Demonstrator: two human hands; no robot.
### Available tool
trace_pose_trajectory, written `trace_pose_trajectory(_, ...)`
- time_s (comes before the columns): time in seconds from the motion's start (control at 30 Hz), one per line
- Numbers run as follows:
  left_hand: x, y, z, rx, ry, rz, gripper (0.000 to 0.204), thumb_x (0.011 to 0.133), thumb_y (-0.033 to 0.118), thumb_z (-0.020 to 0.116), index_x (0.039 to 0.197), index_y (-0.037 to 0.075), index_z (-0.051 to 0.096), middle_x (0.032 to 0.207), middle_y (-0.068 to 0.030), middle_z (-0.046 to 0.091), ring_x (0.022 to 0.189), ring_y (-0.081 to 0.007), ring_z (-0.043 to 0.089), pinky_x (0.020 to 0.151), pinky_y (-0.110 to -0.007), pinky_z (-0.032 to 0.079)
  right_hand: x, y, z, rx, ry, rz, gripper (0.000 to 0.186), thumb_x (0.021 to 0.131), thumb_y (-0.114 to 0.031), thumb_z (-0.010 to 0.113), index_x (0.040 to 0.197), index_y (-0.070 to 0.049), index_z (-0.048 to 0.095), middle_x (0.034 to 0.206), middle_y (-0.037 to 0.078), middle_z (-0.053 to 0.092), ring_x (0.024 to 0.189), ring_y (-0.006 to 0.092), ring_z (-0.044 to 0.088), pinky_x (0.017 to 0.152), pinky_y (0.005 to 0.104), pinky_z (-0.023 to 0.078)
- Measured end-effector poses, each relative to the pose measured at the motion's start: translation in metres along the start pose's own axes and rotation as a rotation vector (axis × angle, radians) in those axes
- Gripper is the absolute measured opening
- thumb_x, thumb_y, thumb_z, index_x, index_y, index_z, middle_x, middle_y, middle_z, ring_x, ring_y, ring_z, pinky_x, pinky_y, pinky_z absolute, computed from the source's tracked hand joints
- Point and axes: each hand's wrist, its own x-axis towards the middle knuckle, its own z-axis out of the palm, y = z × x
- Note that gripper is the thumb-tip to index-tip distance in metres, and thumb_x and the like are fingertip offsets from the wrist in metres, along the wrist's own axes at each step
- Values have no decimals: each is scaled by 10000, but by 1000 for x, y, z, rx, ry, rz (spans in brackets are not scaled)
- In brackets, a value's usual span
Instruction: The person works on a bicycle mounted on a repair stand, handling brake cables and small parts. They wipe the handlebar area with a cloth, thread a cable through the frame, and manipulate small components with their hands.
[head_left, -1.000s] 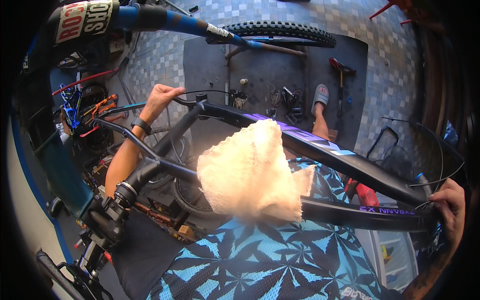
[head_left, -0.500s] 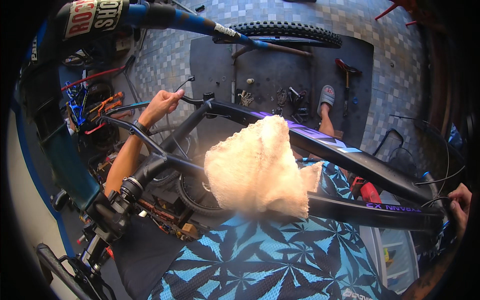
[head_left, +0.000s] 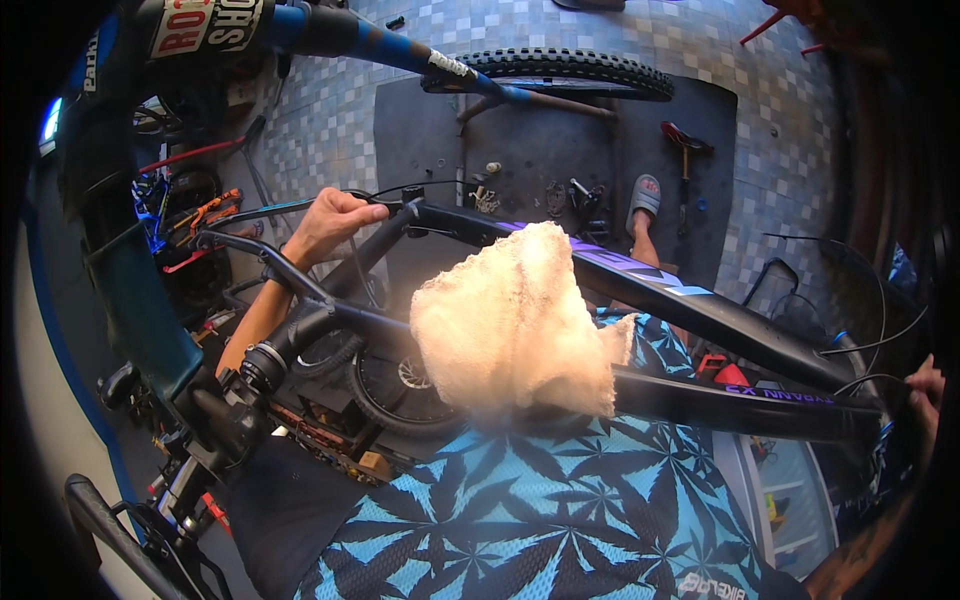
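Note:
A black bicycle frame [head_left: 760, 335] with purple and white graphics lies sideways in front of me, a pale cloth [head_left: 510, 320] draped over its middle. At the frame's left end, my left hand [head_left: 338, 222] is closed in a pinch on a thin black cable [head_left: 425, 185], which arcs rightward past the bottom bracket. At the far right, my right hand [head_left: 928, 392] is partly lost in the dark rim. Its fingers are bent beside the head tube, close to a looping black cable [head_left: 858, 382]; whether they grip it is hard to see.
A blue repair stand [head_left: 400, 55] rises along the left and top. A knobby tyre [head_left: 550, 68] lies beyond the frame. Loose bike parts [head_left: 590, 195] and a saddle with its post [head_left: 685, 150] rest on a dark mat [head_left: 400, 130]. A wheel [head_left: 395, 385] stands below the frame.
The thin cable's free end has swung from pointing up beside my left hand to lying rightward over the bottom bracket. My left hand has turned and shifted slightly right. My right hand stays by the head tube.

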Motion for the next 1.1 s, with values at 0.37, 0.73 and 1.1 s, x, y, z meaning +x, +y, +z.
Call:
trace_pose_trajectory(0.37,35,-54,-52,186,110,-101,584,1028,434,702,559,149,503,576,118,326,529,-25,255,488,-301,148,56,-108,100,-133,-204,-240,164,681,-42,733,841,-8,744,821,57,560,777,169,560,693,295,428)
trace_pose_trajectory(0.73,15,-63,-18,104,-121,29,669,1090,452,548,525,103,470,526,37,434,516,-70,378,517,-278,276,24,-120,55,-273,-77,-27,192,792,-6,773,982,-1,801,866,39,697,800,120,622,746,297,481)
trace_pose_trajectory(1.1,-15,-9,25,-212,-281,302,677,993,415,701,483,81,405,515,29,362,580,-112,327,686,-316,286,37,-99,23,-140,-32,-37,129,922,-103,760,1011,-11,758,940,-5,647,896,72,600,828,254,480)
